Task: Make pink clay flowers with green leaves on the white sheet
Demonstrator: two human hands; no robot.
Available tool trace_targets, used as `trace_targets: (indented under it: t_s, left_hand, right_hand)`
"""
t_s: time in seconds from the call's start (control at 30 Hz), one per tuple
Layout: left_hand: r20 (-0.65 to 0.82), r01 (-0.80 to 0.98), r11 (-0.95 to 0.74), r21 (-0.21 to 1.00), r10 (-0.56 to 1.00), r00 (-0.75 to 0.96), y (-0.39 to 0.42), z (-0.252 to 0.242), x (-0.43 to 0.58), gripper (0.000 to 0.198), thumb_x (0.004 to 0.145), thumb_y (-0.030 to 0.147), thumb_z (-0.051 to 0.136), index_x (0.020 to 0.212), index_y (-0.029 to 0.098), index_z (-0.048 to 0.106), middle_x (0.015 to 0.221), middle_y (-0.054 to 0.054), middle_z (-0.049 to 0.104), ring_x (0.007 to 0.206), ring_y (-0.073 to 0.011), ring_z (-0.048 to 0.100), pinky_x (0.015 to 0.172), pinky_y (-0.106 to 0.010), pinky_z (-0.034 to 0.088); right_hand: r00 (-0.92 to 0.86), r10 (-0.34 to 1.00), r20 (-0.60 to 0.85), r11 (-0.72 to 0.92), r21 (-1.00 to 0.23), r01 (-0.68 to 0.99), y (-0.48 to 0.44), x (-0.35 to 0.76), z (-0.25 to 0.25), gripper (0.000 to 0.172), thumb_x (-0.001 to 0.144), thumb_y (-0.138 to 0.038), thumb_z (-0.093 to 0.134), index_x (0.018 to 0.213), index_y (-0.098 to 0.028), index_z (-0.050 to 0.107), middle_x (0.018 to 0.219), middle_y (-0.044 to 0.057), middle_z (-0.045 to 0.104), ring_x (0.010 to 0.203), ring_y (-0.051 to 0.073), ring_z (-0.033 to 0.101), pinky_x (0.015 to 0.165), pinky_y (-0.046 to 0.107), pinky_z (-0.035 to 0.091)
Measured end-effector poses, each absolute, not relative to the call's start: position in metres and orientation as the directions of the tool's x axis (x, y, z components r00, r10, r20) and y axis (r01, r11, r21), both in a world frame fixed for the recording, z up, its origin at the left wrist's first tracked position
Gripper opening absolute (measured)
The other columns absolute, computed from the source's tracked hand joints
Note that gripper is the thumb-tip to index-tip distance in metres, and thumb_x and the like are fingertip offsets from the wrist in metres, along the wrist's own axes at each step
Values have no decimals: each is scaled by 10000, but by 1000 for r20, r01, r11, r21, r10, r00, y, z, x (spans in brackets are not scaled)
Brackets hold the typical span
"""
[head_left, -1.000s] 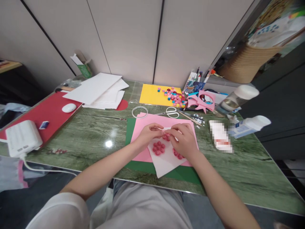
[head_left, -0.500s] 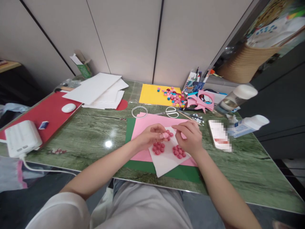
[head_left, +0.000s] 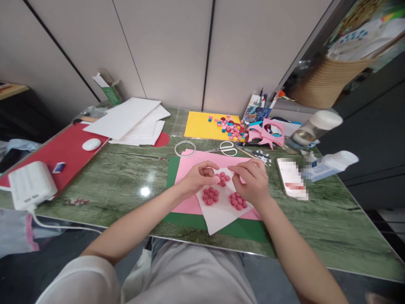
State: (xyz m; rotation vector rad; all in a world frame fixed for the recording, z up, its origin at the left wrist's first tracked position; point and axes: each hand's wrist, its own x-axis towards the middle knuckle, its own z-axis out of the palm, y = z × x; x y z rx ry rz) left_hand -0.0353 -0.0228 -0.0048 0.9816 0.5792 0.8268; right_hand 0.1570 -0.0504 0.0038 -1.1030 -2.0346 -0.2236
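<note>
Place: indoor craft desk (head_left: 136, 169) | scissors (head_left: 225, 149) | yellow paper (head_left: 198, 126) | pen box (head_left: 253, 110)

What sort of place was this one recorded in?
Probably a craft desk, perhaps at home: scissors, small coloured pieces on a yellow sheet, and pink clusters on white paper suggest it.

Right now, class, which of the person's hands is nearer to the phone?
Right. The right hand is left of the phone, apart from it; the left hand is farther left, beyond the right hand.
</note>
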Motion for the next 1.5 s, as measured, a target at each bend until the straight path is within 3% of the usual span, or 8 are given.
trace_targets:
  t_s: [0.2, 0.33, 0.57, 0.73, 0.87, 0.97, 1.23, 1.5]
  left_hand:
    - [13, -315, 240, 918, 776, 630, -22, -4, -42, 444, 493, 316, 776, 858, 200, 550, 503, 80, 465, 450, -47, 398, 479, -195, 296]
    - [57, -313, 228, 922, 719, 693, -24, 1, -46, 444, 477, 322, 780, 837, 197, 552, 491, 67, 484, 419, -57, 396, 481, -217, 316]
    - [-3, -220, 245, 944, 676, 737, -23, 4, -48, 363, 487, 309, 777, 689, 172, 509, 517, 40, 491, 458, -59, 425, 465, -200, 323]
    - [-61, -268, 295, 917, 768, 637, -21, -2, -39, 312, 539, 280, 758, 631, 149, 491, 588, 21, 546, 506, -67, 501, 499, -201, 363]
    - [-125, -276, 375, 885, 762, 636, -23, -4, -34, 271, 581, 273, 741, 654, 138, 518, 591, 18, 575, 524, -78, 532, 519, -207, 372]
    - [-144, -282, 419, 863, 739, 658, -25, -5, -33, 267, 581, 232, 745, 686, 133, 521, 597, 29, 576, 519, -67, 527, 521, -199, 368]
    - [-178, -269, 461, 846, 718, 673, -24, -9, -34, 334, 539, 243, 771, 644, 134, 473, 541, 49, 543, 482, -65, 518, 496, -191, 349]
    - [-216, -265, 508, 820, 703, 678, -23, -11, -35, 345, 516, 266, 784, 667, 132, 504, 531, 41, 551, 476, -71, 532, 486, -183, 360]
  right_hand:
    - [-318, 608, 727, 605, -165, 779, -50, 157, 4, 297, 718, -91, 488, 915, -272, 615, 775, 12, 623, 716, 151, 551, 792, 371, 382]
    - [-324, 583, 745, 607, -135, 783, -50, 157, 4, 295, 712, -83, 492, 915, -261, 610, 769, 15, 623, 713, 152, 548, 786, 362, 386]
    - [-309, 637, 706, 601, -205, 773, -50, 156, 3, 269, 723, -99, 490, 885, -265, 626, 770, 15, 622, 724, 157, 555, 801, 372, 382]
    - [-226, 691, 687, 615, -394, 682, -56, 148, 14, 246, 747, -112, 495, 900, -253, 626, 778, 21, 604, 748, 163, 550, 751, 347, 411]
    - [-322, 825, 465, 565, -648, 511, -60, 142, 26, 221, 776, -204, 534, 987, -232, 595, 837, 33, 582, 756, 157, 545, 712, 321, 444]
    - [-427, 837, 343, 517, -751, 410, -59, 138, 29, 244, 760, -256, 589, 1000, -214, 588, 866, 40, 569, 749, 147, 536, 715, 312, 446]
    - [-436, 854, 285, 433, -854, 290, -55, 137, 24, 202, 750, -297, 618, 933, -213, 634, 830, 37, 567, 758, 143, 533, 718, 304, 435]
    - [-404, 876, 263, 397, -870, 294, -55, 136, 21, 210, 724, -279, 647, 926, -218, 647, 828, 33, 588, 731, 138, 545, 690, 300, 447]
